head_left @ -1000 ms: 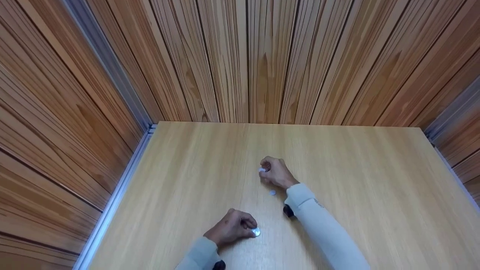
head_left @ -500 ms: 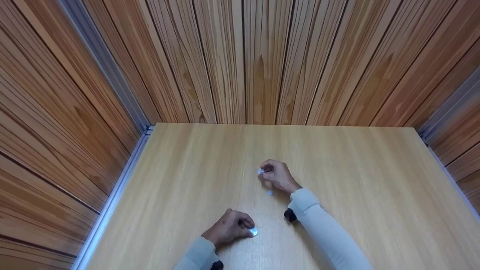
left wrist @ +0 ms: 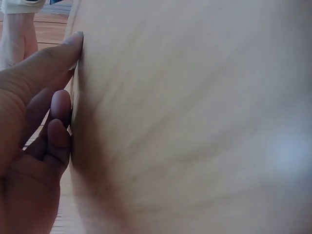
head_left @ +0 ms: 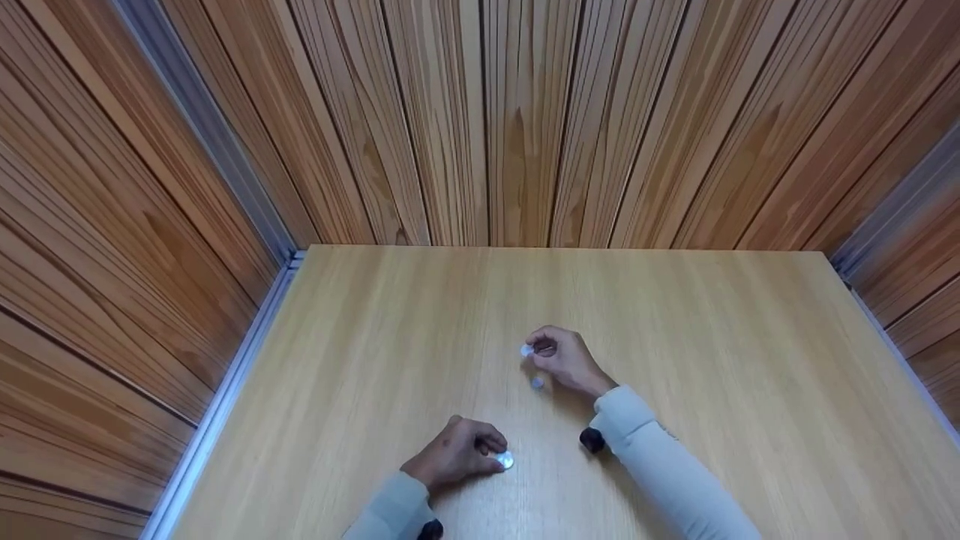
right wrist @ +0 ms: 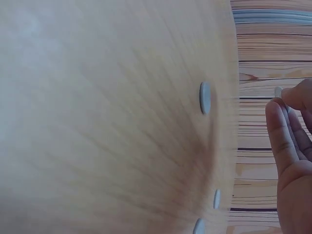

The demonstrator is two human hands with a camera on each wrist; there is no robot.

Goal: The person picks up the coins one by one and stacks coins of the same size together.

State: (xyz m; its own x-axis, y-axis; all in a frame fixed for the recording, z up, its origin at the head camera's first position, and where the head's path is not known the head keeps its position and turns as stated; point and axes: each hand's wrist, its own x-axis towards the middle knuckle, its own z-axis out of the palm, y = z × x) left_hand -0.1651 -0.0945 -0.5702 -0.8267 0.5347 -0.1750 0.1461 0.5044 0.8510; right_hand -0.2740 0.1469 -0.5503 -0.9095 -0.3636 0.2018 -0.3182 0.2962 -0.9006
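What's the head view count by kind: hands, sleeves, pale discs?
Hands: 2 (left hand, right hand)
Sleeves: 2 (left sleeve, right sleeve)
Pale discs: 3 (left-held disc, right-held disc, loose disc)
Total: 7

**Discs front and back, one between!**

And here's the table point(head_left: 390, 322) — plank wall point(head_left: 517, 150) behind it, metal rail point(head_left: 226, 390) along its left edge. Front and left, the left hand point(head_left: 456, 453) pinches a near disc point(head_left: 507, 460) at the surface; farther back, to its right, the right hand point(head_left: 566, 356) holds a far disc point(head_left: 526, 350). Between them, a loose disc point(head_left: 537, 383) — closer to the right hand.
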